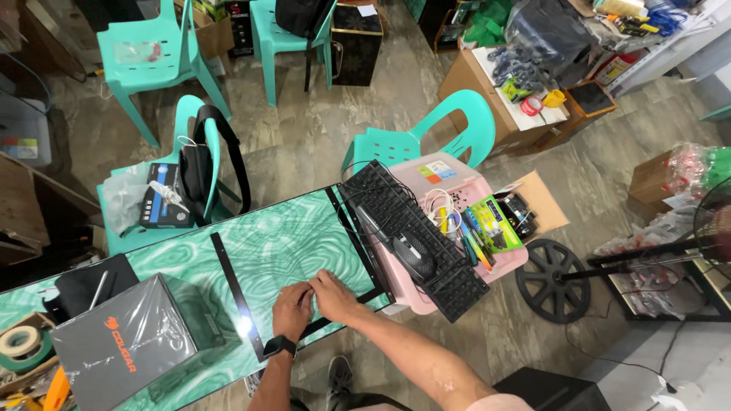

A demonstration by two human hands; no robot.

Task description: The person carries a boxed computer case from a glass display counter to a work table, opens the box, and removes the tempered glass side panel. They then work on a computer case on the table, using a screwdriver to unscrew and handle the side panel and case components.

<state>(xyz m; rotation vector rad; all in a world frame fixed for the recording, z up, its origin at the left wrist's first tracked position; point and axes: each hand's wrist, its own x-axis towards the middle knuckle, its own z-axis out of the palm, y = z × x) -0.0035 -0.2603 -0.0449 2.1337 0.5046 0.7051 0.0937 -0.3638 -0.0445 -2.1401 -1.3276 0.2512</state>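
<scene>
Green marbled tabletop under both hands, nearest the camera. Left hand, black watch on the wrist, lies knuckles-up with fingers curled; right hand touches it, fingers bent down onto the same spot. Whatever sits between the fingertips is too small to make out, so cannot tell if either hand pinches anything. Both hands sit inside a thin black rectangular frame lying flat on the table, close to its near rail; the left rail runs diagonally past the left wrist with a bright glare spot on it. Left of that, a grey computer case in clear plastic wrap, and at the table's left end a roll of tape. Just right of the hands, off the table edge, a pink plastic bin lid carries a black keyboard laid diagonally, a black mouse on top of it, and a cluster of pens and small packets. Beyond, on the floor, a black round fan base. Farther out, teal plastic chairs; one holds a black bag and a boxed item. Cardboard boxes with clutter at far right.
</scene>
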